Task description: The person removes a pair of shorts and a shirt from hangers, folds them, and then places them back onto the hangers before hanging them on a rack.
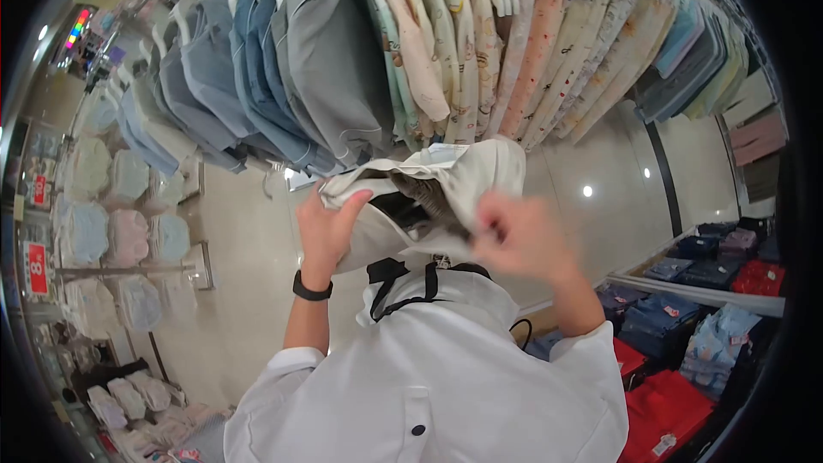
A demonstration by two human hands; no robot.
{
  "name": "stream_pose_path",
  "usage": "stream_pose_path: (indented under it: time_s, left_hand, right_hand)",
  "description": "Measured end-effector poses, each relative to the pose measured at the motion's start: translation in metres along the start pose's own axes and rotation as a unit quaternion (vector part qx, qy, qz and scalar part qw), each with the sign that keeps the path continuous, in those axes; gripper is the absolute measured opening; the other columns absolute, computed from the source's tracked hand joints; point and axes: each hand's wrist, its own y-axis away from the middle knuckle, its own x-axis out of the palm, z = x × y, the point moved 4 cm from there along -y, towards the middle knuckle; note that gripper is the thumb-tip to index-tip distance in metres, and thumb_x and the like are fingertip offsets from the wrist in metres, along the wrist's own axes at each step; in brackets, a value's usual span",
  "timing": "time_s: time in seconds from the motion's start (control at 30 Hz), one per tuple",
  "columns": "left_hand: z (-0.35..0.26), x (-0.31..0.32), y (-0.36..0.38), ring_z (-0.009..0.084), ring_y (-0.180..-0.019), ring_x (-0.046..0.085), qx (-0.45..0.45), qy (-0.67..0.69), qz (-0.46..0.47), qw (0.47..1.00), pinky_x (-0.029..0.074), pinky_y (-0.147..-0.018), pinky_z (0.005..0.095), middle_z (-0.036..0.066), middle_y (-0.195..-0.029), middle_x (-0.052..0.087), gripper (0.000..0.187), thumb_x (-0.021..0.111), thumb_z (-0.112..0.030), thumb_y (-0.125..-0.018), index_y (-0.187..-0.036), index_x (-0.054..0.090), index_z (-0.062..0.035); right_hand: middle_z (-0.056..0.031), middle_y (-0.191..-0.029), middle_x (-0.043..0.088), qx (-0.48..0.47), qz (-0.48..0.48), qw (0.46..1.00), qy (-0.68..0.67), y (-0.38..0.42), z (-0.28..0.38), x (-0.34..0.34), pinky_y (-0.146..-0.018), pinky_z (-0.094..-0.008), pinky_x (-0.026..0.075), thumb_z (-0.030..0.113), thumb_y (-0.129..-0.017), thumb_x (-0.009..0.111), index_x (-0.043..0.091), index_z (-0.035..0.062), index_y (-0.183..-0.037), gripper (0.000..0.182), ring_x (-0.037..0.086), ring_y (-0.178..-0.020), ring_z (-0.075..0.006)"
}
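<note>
A pale cream garment [493, 173] is held up in front of my body, its opening spread so that a dark striped inside shows. My left hand [328, 227], with a black band on the wrist, pinches the garment's left edge between thumb and fingers. At the right edge is my right hand [523, 236], blurred by motion, with its fingers curled in against the cloth. A small whitish label or patch [447, 153] shows at the garment's top edge.
Gray and blue clothes [330, 51] and patterned clothes [531, 60] hang on a rack ahead. Packaged items [86, 231] line a display at left. Folded clothes [664, 407] fill bins at lower right. Tiled floor [244, 291] lies between.
</note>
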Motion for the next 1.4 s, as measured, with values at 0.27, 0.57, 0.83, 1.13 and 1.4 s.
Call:
stream_pose_path:
  time_s: [0.27, 0.57, 0.83, 1.13, 1.4]
  left_hand:
    - [-0.025, -0.019, -0.005, 0.0170, -0.066, 0.065, 0.118, -0.031, 0.075, 0.990, 0.051, -0.064, 0.0295, 0.009, -0.079, 0.071, 0.044, 0.092, -0.028, -0.066, -0.091, 0.070, 0.0006]
    - [-0.032, -0.056, -0.037, 0.0119, -0.071, 0.062, 0.033, 0.011, 0.069, 0.997, 0.049, -0.069, 0.0273, 0.006, -0.081, 0.070, 0.038, 0.088, -0.021, -0.070, -0.095, 0.068, -0.0014]
    - [-0.007, -0.095, -0.029, 0.0196, -0.101, 0.064, 0.038, 0.039, 0.057, 0.997, 0.049, -0.090, 0.0336, 0.010, -0.109, 0.068, 0.059, 0.088, -0.021, -0.067, -0.118, 0.063, -0.0032]
    - [0.145, -0.223, 0.043, 0.0197, -0.084, 0.062, -0.118, -0.077, -0.058, 0.988, 0.050, -0.076, 0.0296, 0.009, -0.101, 0.069, 0.039, 0.064, 0.004, -0.079, -0.117, 0.065, -0.0040]
    - [0.294, -0.353, -0.017, 0.0181, -0.092, 0.065, -0.276, 0.088, 0.096, 0.952, 0.051, -0.083, 0.0316, 0.007, -0.102, 0.070, 0.032, 0.070, -0.006, -0.082, -0.113, 0.067, -0.0011]
  right_hand:
    - [-0.0132, -0.100, 0.070, -0.201, -0.169, 0.930, 0.258, -0.023, 0.011, -0.045, -0.076, -0.0412, 0.055, 0.019, -0.077, 0.075, 0.057, 0.0157, -0.132, 0.059, 0.067, -0.093, -0.0322]
    - [-0.0184, -0.103, 0.070, 0.035, 0.011, 0.998, 0.058, -0.059, -0.004, 0.011, -0.076, -0.0408, 0.055, 0.019, -0.070, 0.079, 0.039, 0.0130, -0.145, 0.086, 0.068, -0.087, -0.0371]
    - [-0.0162, -0.082, 0.071, 0.088, 0.011, 0.993, 0.079, -0.099, -0.034, 0.034, -0.069, -0.0377, 0.054, 0.013, -0.069, 0.077, 0.071, 0.0007, -0.089, 0.024, 0.070, -0.078, -0.0344]
    - [-0.0126, -0.082, 0.075, 0.151, -0.003, 0.987, -0.054, -0.129, -0.042, 0.031, -0.068, -0.0294, 0.053, -0.001, -0.067, 0.068, 0.072, -0.0042, -0.089, 0.022, 0.072, -0.077, -0.0164]
    - [-0.0118, -0.082, 0.074, 0.164, -0.099, 0.979, -0.066, -0.164, 0.018, 0.086, -0.070, -0.0277, 0.052, -0.005, -0.066, 0.066, 0.072, -0.0018, -0.089, 0.023, 0.071, -0.079, -0.0143]
